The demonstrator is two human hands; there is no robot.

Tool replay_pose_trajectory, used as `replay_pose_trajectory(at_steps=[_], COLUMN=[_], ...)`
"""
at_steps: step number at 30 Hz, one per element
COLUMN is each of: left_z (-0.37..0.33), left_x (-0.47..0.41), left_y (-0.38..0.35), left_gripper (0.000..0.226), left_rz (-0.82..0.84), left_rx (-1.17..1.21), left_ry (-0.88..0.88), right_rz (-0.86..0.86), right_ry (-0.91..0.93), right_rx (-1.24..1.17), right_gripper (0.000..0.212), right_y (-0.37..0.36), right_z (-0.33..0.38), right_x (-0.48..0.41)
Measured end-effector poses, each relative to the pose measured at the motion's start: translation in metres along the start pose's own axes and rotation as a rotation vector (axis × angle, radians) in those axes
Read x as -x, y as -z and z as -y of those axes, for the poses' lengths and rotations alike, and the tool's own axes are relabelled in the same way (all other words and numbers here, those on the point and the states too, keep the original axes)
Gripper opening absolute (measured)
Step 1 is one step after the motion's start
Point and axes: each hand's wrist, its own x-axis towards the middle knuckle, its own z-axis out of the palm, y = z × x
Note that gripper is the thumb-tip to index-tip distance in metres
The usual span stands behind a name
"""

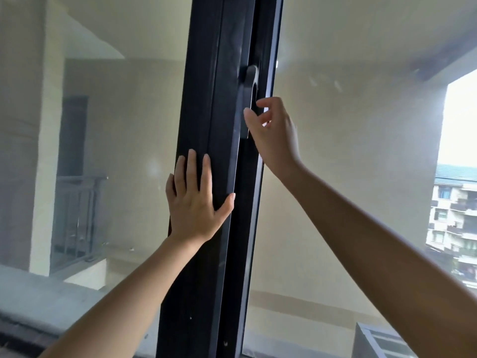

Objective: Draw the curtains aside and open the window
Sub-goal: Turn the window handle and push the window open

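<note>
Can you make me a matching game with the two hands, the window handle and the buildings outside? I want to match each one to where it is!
Things:
1. left hand
2. right hand
3. window handle
4. apartment buildings

Places:
A. far right, seen through the glass
B. flat on the dark frame
C. fingers curled at the handle
D. pointing down on the frame

Pairs: 1-B, 2-C, 3-D, 4-A

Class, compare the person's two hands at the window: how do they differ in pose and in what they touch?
The left hand lies flat, fingers spread, on the dark window frame; the right hand is curled, fingertips at the handle. The left hand sits lower, the right hand higher. Both are bare and reach up to the same frame.
</note>
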Motion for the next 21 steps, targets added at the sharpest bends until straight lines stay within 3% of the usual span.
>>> replay_pose_trajectory(at_steps=[7, 11, 21], left_z=[0.001, 0.001, 0.004], left_x=[-0.001, -0.001, -0.001], left_y=[0.002, 0.004, 0.001], left_gripper=[0.076, 0.072, 0.070], left_rz=[0.042, 0.046, 0.025], left_rx=[-0.002, -0.001, 0.023], left_ry=[-0.001, -0.006, -0.007], right_rz=[0.158, 0.301, 0.451], right_ry=[-0.197, -0.301, -0.312], right_rx=[-0.135, -0.225, -0.122], right_gripper=[0.016, 0.027, 0.022], right_y=[-0.008, 0.001, 0.025], right_z=[0.018, 0.021, 0.017], right_x=[-0.031, -0.034, -0.043])
